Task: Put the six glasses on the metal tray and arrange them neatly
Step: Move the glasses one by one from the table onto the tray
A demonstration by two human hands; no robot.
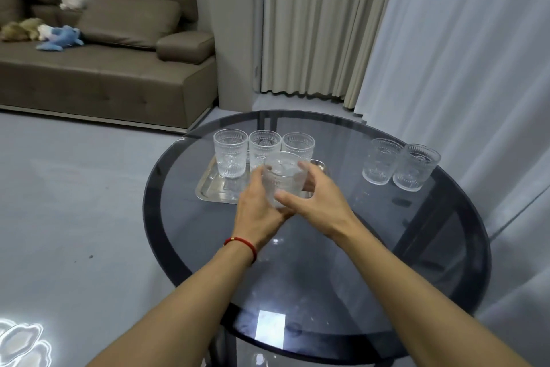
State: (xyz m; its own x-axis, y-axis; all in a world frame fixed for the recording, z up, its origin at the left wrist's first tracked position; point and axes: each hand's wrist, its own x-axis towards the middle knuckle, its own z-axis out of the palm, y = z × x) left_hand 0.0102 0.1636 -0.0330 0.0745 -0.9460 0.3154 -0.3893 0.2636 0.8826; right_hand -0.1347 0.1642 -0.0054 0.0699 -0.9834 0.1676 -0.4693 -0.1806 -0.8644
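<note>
- Both forearms reach forward over the round dark glass surface (387,262), converging on one clear embossed drinking glass (284,177).
- The left hand (259,209), a red cord bracelet (242,243) at its wrist, cups the glass from below and the left side, fingers curled around it.
- The right hand (315,200) clamps the glass's right side, thumb across the front.
- The held glass sits above the rectangular metal tray (208,188), in front of three matching glasses (230,155) standing in a row on it.
- Two more matching glasses (400,163) stand touching on the surface, well right of the tray.
</note>
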